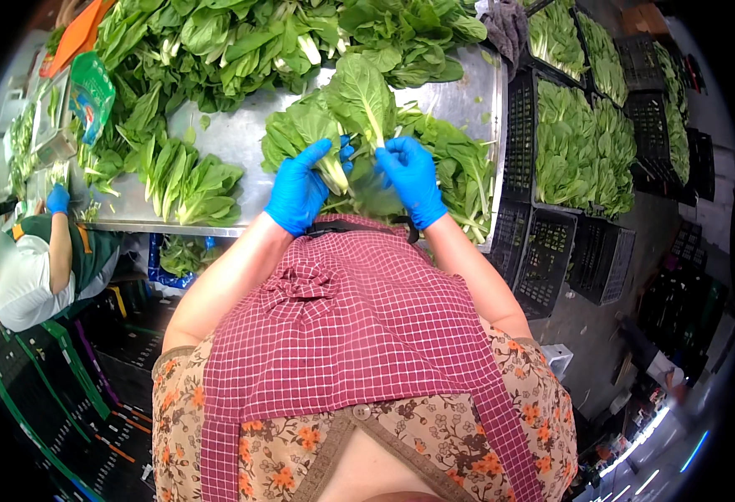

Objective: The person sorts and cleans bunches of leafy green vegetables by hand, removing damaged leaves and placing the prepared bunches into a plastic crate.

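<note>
Both my hands wear blue gloves and are over the near edge of a metal table (211,128). My left hand (300,188) is closed around a small head of leafy greens (317,128), its pale stem base pointing towards me. In the fingers of my right hand (410,179) is the stalk of a single broad leaf (361,91), which stands up beside that head. Loose leaves and stalks (461,163) lie on the table to the right of my right hand. A row of several heads (185,182) lies to the left, and a large heap of greens (236,44) covers the far side.
Black plastic crates (518,138) of packed greens (584,144) stand right of the table, with more crates (546,257) below. A grey cloth (507,31) hangs at the far right corner. A green plastic bag (91,94) lies at left, where a co-worker's gloved hand (58,198) is over the table.
</note>
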`<state>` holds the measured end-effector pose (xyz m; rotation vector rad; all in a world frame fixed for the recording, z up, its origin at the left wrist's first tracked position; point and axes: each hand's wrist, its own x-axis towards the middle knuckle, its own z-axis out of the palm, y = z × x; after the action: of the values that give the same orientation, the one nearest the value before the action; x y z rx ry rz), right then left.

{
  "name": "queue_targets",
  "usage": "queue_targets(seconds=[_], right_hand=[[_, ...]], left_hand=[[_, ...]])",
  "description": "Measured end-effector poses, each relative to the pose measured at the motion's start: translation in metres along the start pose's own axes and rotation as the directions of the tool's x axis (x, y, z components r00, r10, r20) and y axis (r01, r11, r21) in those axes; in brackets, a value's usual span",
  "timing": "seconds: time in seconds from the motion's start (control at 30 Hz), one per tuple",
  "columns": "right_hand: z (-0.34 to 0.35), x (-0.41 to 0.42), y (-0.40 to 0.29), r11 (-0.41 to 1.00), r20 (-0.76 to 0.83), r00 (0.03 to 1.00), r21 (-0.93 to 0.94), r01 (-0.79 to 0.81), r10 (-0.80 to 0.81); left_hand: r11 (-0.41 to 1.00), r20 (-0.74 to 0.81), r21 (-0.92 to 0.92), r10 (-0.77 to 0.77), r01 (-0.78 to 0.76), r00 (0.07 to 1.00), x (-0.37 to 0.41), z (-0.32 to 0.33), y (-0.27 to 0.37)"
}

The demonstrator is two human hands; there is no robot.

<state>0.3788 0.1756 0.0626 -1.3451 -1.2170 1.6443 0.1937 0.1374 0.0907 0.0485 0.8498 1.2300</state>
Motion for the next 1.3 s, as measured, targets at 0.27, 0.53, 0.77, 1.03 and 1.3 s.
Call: queue_targets(seconds=[0.27, 0.53, 0.77, 1.03, 1.3], right_hand=[[0.011, -0.017, -0.004, 0.964, -0.119, 0.957, -0.040, 0.263, -0.266], [0.012, -0.009, -0.013, 0.388, 0.174, 0.544, -0.527, 0.756, -0.821], [0.009, -0.008, -0.017, 0.293, 0.341, 0.528, -0.548, 0.784, -0.778], [0.009, -0.013, -0.018, 0.361, 0.470, 0.560, -0.450, 0.817, -0.682], [-0.016, 0.029, 0.011, 0.680, 0.044, 0.994, -0.727, 0.098, -0.096]], left_hand=[[0.999, -0.021, -0.024, 0.042, -0.043, 0.999, 0.000, 0.002, -0.007], [0.995, 0.048, -0.097, -0.029, 0.033, 0.998, -0.002, 0.006, -0.008], [0.979, 0.035, -0.188, -0.070, 0.075, 0.997, 0.004, 0.003, -0.006], [0.996, -0.028, 0.041, -0.074, 0.075, 0.997, 0.007, -0.012, -0.009], [0.999, -0.093, 0.016, 0.029, -0.028, 0.995, 0.002, -0.006, -0.003]])
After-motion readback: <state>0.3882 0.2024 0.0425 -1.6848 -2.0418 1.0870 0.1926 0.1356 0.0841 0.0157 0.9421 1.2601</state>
